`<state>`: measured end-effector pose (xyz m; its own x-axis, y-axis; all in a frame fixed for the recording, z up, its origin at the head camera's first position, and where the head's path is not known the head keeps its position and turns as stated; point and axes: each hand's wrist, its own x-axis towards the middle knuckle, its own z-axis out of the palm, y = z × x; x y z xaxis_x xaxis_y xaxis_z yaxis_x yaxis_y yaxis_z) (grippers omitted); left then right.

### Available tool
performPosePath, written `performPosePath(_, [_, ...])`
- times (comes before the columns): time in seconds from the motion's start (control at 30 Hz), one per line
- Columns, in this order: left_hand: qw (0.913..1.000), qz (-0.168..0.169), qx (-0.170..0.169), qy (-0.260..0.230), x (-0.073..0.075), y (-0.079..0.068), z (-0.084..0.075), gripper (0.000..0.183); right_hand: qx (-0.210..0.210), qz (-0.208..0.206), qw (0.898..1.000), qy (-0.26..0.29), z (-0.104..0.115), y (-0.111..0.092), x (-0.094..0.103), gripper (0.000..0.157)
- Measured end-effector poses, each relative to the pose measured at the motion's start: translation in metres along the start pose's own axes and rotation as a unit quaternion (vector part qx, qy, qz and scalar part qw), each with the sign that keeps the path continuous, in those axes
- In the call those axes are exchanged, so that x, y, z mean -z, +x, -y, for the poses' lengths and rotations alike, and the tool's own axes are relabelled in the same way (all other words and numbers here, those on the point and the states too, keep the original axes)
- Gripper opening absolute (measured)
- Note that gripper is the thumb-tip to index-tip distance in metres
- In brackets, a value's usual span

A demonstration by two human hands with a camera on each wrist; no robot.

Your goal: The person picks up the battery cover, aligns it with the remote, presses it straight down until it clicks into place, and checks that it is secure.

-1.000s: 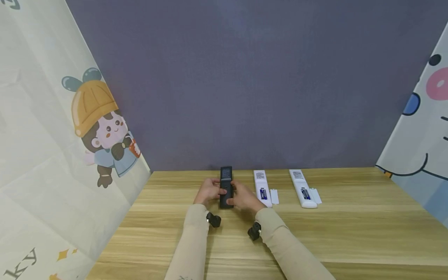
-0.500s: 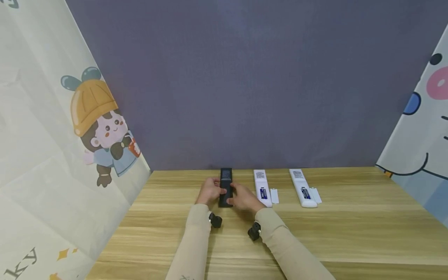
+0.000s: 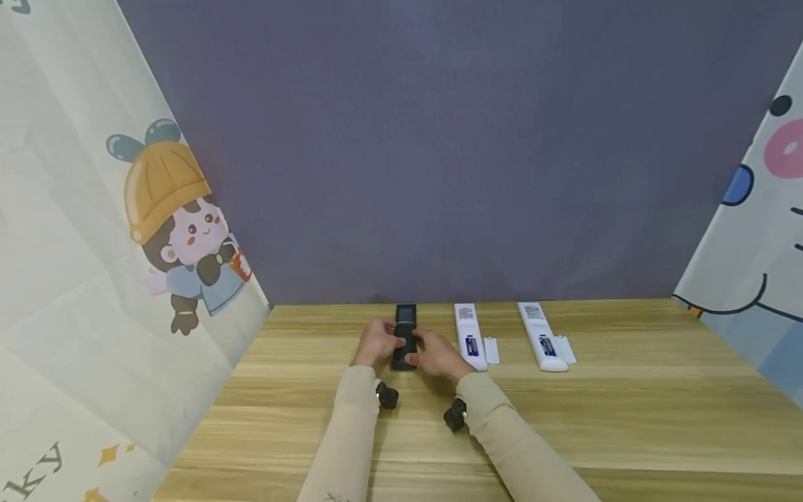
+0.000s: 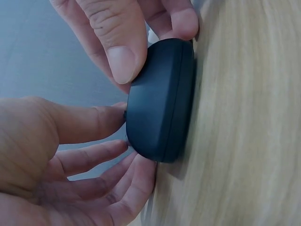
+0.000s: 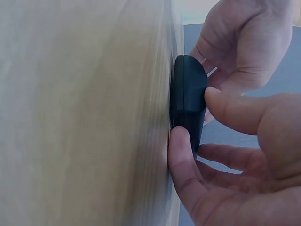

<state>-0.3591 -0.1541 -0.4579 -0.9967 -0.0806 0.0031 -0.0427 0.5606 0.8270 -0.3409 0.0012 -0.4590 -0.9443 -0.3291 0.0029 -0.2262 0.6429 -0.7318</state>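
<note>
A black remote control [image 3: 404,341] lies lengthwise at the left of the row, its back facing up. My left hand [image 3: 376,341] grips its left side, the thumb on the back cover and fingers along the edge. From the right, my right hand [image 3: 437,354] holds the lower half between thumb and fingers. In the left wrist view the rounded near end of the remote control [image 4: 157,103] is at or just above the tabletop. Seen from the right wrist, a finger of my right hand [image 5: 263,155] reaches its near end. The fingers hide parts of both sides.
Two white remote controls, one in the middle [image 3: 467,328] and one at the right [image 3: 536,328], lie back up with batteries showing. A white battery cover [image 3: 492,351] lies beside the first, another cover [image 3: 566,350] beside the second. A grey panel [image 3: 464,153] stands behind the wooden table [image 3: 602,425].
The black remote control's far end has shifted slightly toward me and its near end slightly away, so it looks a little shorter. My left forearm has moved slightly right; both hands keep their hold.
</note>
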Motion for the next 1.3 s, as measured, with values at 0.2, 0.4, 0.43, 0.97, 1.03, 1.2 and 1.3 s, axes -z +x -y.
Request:
performPosePath(0.2, [0.9998, -0.001, -0.013, 0.013, 0.000, 0.001, -0.001, 0.041, -0.002, -0.003, 1.000, 0.009, 0.001, -0.001, 0.000, 0.063])
performPosePath(0.4, [0.9993, 0.002, -0.019, 0.031, 0.000, 0.001, -0.001, 0.041, -0.002, -0.006, 1.000, 0.013, 0.001, -0.002, 0.000, 0.062])
performPosePath(0.43, [0.9992, 0.003, -0.020, 0.034, 0.000, 0.001, -0.001, 0.041, -0.001, -0.006, 1.000, 0.011, 0.001, -0.002, 0.000, 0.062])
performPosePath(0.97, [0.9978, 0.003, -0.030, 0.059, 0.001, -0.003, -0.005, 0.042, 0.016, 0.019, 1.000, 0.004, 0.000, -0.004, 0.008, 0.055])
performPosePath(1.03, [0.9977, 0.000, -0.027, 0.063, 0.002, -0.004, -0.007, 0.041, 0.021, 0.027, 0.999, 0.016, 0.000, -0.006, 0.015, 0.051])
performPosePath(1.2, [0.9956, -0.029, -0.029, 0.085, 0.002, -0.006, -0.011, 0.037, 0.029, 0.014, 0.999, 0.021, -0.002, -0.010, 0.041, 0.040])
performPosePath(1.3, [0.9924, -0.067, -0.049, 0.091, -0.002, -0.006, -0.015, 0.032, 0.036, -0.002, 0.998, 0.041, -0.005, -0.013, 0.060, 0.031])
